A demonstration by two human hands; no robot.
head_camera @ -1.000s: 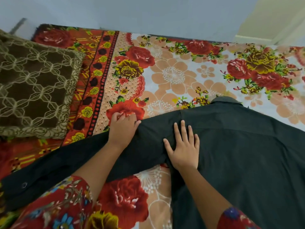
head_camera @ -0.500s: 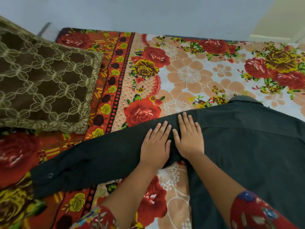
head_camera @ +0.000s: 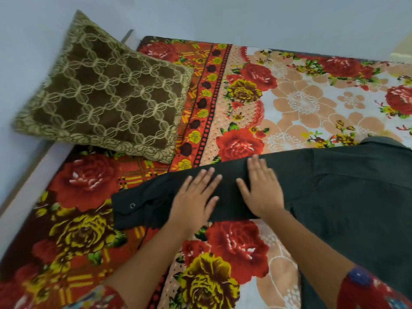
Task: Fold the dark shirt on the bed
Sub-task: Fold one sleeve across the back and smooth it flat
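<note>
The dark shirt lies spread flat on the flowered bed sheet, its body at the right and its collar at the upper right. One long sleeve stretches out to the left, ending in a buttoned cuff. My left hand lies flat on the middle of that sleeve, fingers spread. My right hand presses flat on the sleeve just to the right, near the shoulder. Neither hand grips the cloth.
A brown cushion with a gold lattice pattern sits at the bed's upper left corner, just beyond the cuff. A pale wall runs behind the bed, and the bed's left edge borders the floor.
My left hand went from the sleeve's far edge onto the sleeve beside my right hand, then slid left toward the cuff. The view has swung left, showing more of the cushion.
</note>
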